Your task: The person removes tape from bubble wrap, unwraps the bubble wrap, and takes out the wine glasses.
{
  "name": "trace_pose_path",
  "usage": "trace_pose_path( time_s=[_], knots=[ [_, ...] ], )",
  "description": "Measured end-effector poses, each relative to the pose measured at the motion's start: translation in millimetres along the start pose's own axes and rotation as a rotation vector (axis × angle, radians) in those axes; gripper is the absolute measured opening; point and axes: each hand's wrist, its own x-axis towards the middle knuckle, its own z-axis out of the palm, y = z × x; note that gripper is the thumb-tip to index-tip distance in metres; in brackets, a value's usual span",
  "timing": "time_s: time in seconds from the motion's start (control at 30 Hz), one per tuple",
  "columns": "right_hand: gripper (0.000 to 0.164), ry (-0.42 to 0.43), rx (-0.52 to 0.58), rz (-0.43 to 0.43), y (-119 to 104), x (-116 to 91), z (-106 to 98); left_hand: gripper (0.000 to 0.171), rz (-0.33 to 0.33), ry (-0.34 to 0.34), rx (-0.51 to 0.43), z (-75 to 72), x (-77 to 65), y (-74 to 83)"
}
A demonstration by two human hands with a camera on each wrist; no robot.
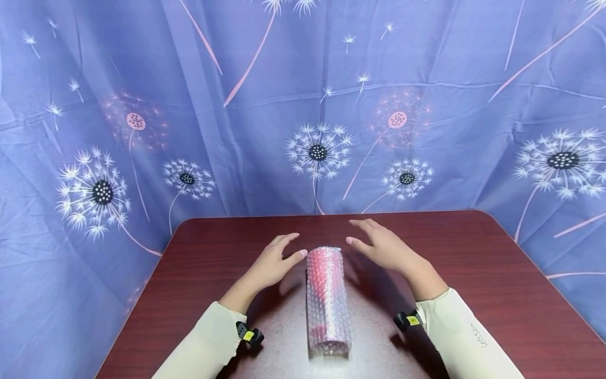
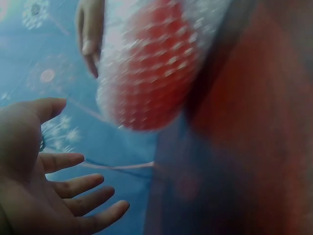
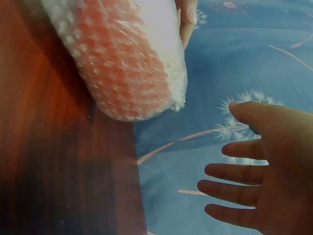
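A roll of bubble wrap [image 1: 329, 300] with something red inside lies lengthwise on the dark red table, its near end towards me. My left hand [image 1: 272, 263] hovers left of the roll's far end, fingers spread and thumb near the wrap. On the other side my right hand [image 1: 385, 247] is held a little apart from it, fingers extended. In the left wrist view the wrapped red thing [image 2: 151, 73] stands clear of my fingers [image 2: 83, 186]. The right wrist view likewise has a gap between the bubble wrap [image 3: 122, 63] and my right hand [image 3: 274, 171].
The wooden table [image 1: 497, 273] ends at a rounded back edge. Behind and at both sides hangs a blue curtain [image 1: 265, 131] with dandelion prints. Small black devices are strapped at the left wrist [image 1: 250, 335] and right wrist [image 1: 408, 320].
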Motion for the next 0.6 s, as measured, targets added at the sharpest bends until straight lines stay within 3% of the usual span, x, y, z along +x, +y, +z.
trace_pose_path(
  time_s=[0.37,0.6],
  knots=[
    [0.053,-0.087,0.019,-0.067,-10,-7,20,0.067,-0.019,-0.089,-0.094,27.7,-8.8,2.0],
    [0.050,-0.150,0.054,-0.050,-12,-7,27,0.068,-0.018,-0.158,-0.149,39.5,-10.7,-1.2]
  ],
)
